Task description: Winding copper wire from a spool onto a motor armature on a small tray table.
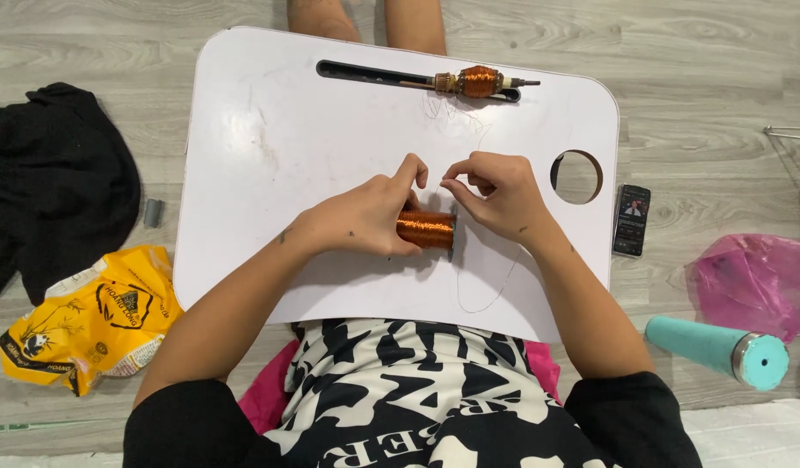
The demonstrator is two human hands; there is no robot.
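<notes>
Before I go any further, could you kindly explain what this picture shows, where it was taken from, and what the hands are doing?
There is no machine here: a person sits on the floor and works with two bare hands. The single picture comes from a camera worn on the person's head, looking straight down.

In front of them lies a white lap tray with a round hole and a long slot. In the slot rests a rod wound with copper wire.

The left hand grips a spool of copper wire lying on its side. The right hand pinches a thin wire strand that loops over the tray.

On the floor around the tray lie a yellow bag, a black cloth, a phone, a teal bottle and a pink bag.
</notes>
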